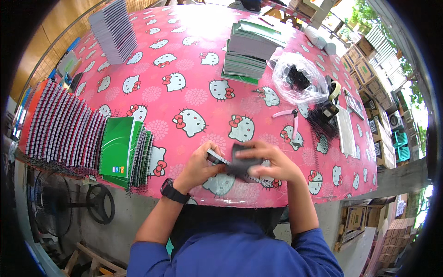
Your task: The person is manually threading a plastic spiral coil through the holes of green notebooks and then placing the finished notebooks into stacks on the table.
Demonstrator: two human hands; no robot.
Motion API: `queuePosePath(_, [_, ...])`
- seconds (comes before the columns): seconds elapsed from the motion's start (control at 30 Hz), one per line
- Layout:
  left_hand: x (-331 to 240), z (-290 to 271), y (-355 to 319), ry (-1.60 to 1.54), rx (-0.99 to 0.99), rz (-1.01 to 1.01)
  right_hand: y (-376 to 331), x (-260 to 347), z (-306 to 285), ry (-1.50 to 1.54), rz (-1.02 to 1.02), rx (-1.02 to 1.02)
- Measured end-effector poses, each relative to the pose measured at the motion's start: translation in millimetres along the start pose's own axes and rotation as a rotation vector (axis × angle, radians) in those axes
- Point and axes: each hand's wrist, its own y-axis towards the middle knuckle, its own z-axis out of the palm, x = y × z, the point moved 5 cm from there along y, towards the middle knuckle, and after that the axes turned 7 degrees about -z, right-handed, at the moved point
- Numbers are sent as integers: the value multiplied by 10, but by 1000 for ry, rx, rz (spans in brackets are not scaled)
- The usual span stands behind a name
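Gripping slim dark item with black-and-white edge (240, 162) in curled-in fingers of bare left hand (201, 165), near front edge of pink printed table (266, 135); pinching it between thumb and bent fingers of bare right hand (273, 161), with green wire-bound notebooks (116, 145) toward front left corner

The tablecloth (159, 108) looks plastic — glossy (and smooth).

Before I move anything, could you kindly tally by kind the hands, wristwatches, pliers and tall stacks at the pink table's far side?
Hands: 2 (left hand, right hand)
Wristwatch: 1
Pliers: 1
Tall far stacks: 2 (left stack, middle stack)
Total: 6
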Motion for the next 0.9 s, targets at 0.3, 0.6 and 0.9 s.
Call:
queuePosePath(0.3, [-30,-26,-31,70,-38,-7,109,-70,-60,-187,30,-44])
queuePosePath(0.6, [-146,43,-14,36,-22,-131,-108,-91,-348,-871,27,-347])
queuePosePath(0.9, [-549,312,-41,29,-146,323,0,426,145,-271,-139,-423])
